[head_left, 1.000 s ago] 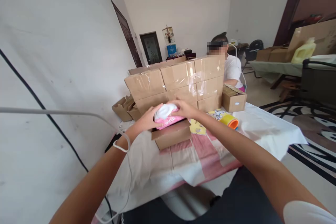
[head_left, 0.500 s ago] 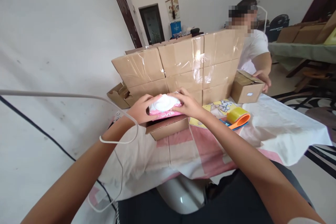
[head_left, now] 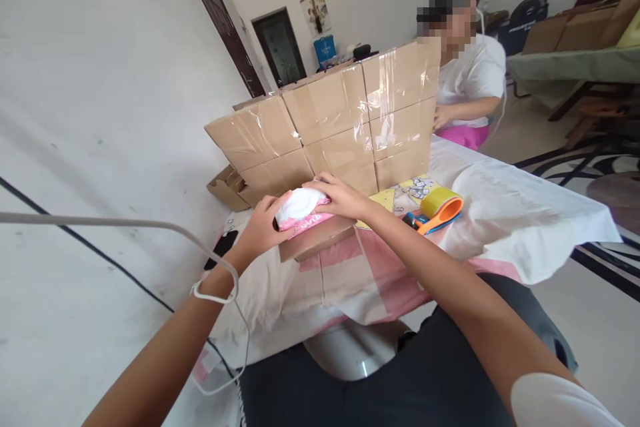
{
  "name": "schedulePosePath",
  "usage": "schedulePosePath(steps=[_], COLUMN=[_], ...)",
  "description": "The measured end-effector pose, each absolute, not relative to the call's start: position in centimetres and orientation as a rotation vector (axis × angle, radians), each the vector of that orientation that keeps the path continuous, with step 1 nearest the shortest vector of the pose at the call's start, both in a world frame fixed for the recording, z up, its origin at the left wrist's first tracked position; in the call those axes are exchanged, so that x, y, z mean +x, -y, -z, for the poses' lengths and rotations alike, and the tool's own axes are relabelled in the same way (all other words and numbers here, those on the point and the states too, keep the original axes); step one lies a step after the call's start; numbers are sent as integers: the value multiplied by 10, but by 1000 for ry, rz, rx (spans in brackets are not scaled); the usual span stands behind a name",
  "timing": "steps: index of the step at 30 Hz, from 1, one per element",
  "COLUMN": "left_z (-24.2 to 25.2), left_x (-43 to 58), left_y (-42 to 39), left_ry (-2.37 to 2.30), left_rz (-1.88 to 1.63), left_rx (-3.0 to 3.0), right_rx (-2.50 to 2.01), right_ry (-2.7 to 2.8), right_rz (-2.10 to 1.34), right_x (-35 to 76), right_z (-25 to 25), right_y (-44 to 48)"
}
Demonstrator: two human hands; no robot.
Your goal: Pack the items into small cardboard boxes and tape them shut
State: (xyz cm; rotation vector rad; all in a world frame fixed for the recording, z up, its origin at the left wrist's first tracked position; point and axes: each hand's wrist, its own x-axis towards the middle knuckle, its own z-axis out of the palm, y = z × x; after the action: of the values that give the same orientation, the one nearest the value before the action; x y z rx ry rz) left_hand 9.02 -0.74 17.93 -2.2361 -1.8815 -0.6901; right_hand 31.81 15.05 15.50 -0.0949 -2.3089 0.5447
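A pink and white soft pack [head_left: 301, 207] sits in the mouth of a small open cardboard box [head_left: 316, 242] on the table. My left hand [head_left: 261, 225] grips the pack's left end with curled fingers. My right hand [head_left: 338, 196] presses on its right end, fingers bent over the top. The lower part of the pack is hidden inside the box.
A wall of taped cardboard boxes [head_left: 330, 125] stands right behind the small box. An orange tape dispenser [head_left: 436, 208] lies to the right on the white and pink cloth [head_left: 505, 213]. Another person in a white shirt [head_left: 470, 73] sits beyond the stack. A white cable [head_left: 125, 223] runs to my left wrist.
The pack has sunk lower into the small box under both hands. The loose box at the right of the stack is gone, and the other person's hand has drawn back.
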Motion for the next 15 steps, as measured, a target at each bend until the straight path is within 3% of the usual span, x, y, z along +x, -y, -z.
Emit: schedulePosePath(steps=[5,10,15], left_z=[-170,-169,-160], left_x=[91,93,84], left_y=[4,0,-10], left_ry=[1989,2062,2140], left_rz=[713,466,231], left_rx=[-2348,-2357,-2399], right_rx=[-220,-240,-328], right_ry=[2397,2454,2521], right_rz=[-446,-292,-505], right_x=[323,317,308], right_z=[-156,-141,-124], right_y=[-136,-132,-141])
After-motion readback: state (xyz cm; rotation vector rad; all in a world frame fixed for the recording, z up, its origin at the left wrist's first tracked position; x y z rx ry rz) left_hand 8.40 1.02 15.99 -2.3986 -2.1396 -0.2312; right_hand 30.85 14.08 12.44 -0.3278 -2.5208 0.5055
